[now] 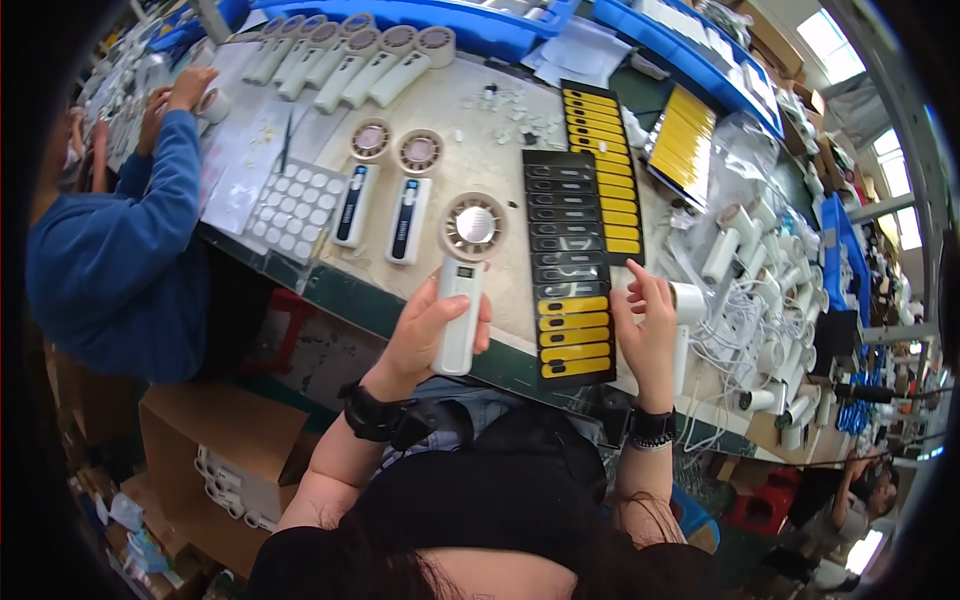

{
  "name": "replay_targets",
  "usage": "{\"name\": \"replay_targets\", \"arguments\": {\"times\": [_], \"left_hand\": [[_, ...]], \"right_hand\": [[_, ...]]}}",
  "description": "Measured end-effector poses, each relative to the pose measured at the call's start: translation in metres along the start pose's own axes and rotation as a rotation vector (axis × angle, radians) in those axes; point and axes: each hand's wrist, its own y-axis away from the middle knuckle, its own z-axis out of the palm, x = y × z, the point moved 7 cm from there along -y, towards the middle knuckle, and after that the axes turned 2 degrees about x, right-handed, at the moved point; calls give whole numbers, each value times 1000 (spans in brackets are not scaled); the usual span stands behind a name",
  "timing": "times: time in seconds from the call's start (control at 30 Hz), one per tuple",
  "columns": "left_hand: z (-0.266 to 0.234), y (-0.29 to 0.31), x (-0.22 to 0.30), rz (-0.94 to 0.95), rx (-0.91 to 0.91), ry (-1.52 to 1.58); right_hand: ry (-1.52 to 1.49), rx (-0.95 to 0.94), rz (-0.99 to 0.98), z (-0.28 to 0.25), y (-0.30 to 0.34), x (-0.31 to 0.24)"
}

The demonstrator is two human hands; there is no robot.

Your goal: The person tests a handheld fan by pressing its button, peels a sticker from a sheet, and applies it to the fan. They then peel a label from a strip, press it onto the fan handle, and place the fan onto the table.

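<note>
My left hand (pixel 420 335) is wrapped around the handle of a white handheld fan (pixel 474 226), held upright over the table's front edge. Its round head has a shiny, silvery centre, and a small dark window shows at the top of the handle. My right hand (pixel 650 325) hovers by the right edge of a black sticker sheet (pixel 572 335), fingers apart, with nothing visible in them. That sheet has yellow strips at its near end and dark ones farther up. A second sheet (pixel 620 205) with yellow strips lies partly under it. Two similar fans (pixel 407 225) (pixel 355 205) with dark handle panels lie left of the held one.
Several finished-looking fans (pixel 385 75) stand in rows at the back left. A sheet of round white stickers (pixel 292 212) lies near a co-worker's blue sleeve (pixel 165 190). White fans and tangled cables (pixel 735 320) crowd the right. Blue bins (pixel 480 25) line the back; a cardboard box (pixel 205 420) sits lower left.
</note>
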Motion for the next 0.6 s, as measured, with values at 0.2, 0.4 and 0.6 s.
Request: {"name": "replay_targets", "arguments": {"times": [0.2,0.4,0.6], "left_hand": [[-14,-11,-17,6,163,-105],[-15,-12,-39,-74,256,-152],[-4,-14,-45,-89,203,-184]], "right_hand": [[16,-88,64,12,16,10],[-52,-114,49,17,6,6],[-510,-252,266,43,7,18]]}}
